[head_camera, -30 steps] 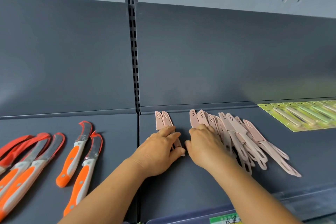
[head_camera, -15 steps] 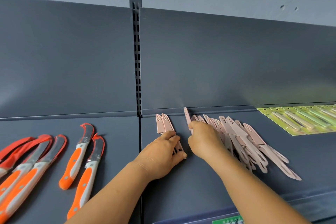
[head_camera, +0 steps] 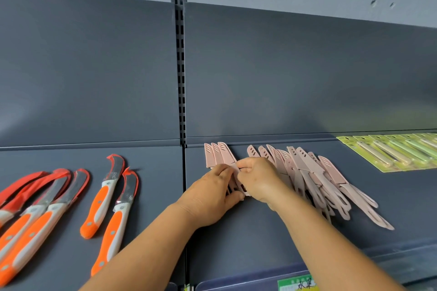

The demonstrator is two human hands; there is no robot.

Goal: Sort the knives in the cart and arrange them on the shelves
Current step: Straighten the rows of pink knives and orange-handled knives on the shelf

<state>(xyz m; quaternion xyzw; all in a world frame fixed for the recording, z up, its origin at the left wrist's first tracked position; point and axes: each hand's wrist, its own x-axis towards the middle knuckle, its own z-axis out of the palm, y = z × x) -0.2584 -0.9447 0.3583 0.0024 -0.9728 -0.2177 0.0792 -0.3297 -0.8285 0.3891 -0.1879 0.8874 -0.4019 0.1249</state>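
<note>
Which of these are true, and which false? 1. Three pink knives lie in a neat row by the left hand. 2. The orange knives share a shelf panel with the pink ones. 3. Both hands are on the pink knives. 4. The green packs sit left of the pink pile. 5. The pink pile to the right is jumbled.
1. True: three pink knives lie side by side above the left hand.
2. False: the orange knives lie on the left panel, beyond the slotted post.
3. True: the right hand pinches one, and the left hand touches them too.
4. False: the green packs sit to the right.
5. True: the pink pile overlaps untidily.
</note>
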